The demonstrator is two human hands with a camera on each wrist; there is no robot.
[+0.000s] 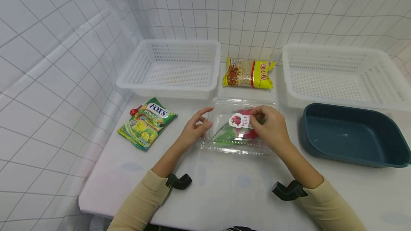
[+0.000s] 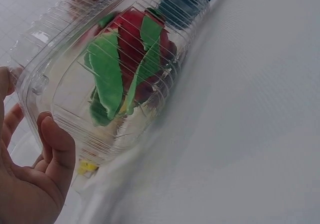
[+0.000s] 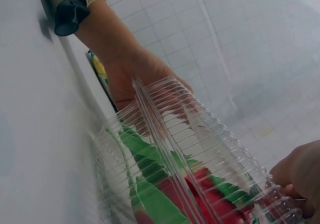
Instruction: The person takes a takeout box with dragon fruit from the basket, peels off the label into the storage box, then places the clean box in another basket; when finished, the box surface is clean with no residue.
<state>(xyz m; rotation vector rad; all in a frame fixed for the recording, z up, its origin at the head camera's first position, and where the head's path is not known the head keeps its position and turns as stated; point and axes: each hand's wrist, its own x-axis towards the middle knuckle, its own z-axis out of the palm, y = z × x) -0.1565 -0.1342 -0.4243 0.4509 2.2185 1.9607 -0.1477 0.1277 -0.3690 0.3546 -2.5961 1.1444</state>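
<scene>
Beige sleeves [image 1: 141, 199] lie nearest; on the white table [image 1: 221, 191] sits the clear container [image 1: 237, 148], its label [image 1: 236, 120] pinched by the right hand [image 1: 272, 127], the left hand [image 1: 193, 127] at its left edge, fingers apart; apparently labelling, the next move likely calls for pressing flat

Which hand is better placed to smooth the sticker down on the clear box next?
Right, I'd judge: the right hand has its fingers at the right edge of the sticker. The left hand is at the left side of the clear box, short of the sticker.
</scene>
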